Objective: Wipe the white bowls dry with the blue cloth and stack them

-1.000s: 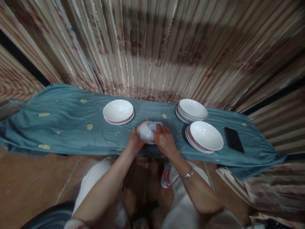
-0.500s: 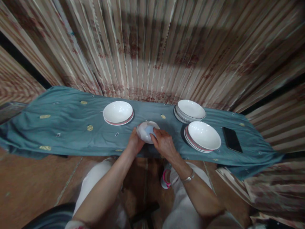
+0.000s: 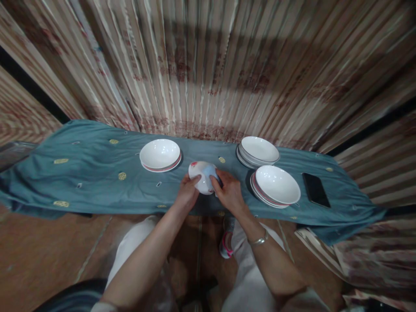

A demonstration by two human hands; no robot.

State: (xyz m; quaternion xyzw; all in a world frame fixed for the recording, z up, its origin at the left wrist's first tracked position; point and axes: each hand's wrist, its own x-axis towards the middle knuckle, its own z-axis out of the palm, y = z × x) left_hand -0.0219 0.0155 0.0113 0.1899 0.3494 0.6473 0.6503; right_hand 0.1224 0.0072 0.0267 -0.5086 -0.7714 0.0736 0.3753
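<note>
A white bowl with red floral marks is held tilted over the front of the table. My left hand grips its left side, thumb on the near surface and the other fingers hidden beneath. A light blue cloth lies against the bowl's right part. Closed on that cloth, my right hand presses it to the bowl with the thumb in front; some of its fingers are hidden behind the rim.
Stacked white bowls stand to the left. Two more stacks, a rear bowl stack and a nearer bowl stack, stand right of my hands. Farther right lies a black phone. A teal cloth covers the table; a curtain hangs behind.
The bowl has turned in my hands, bringing red floral marks into view. My right hand and the cloth have shifted toward the bowl's right edge, and my left thumb now lies over its surface.
</note>
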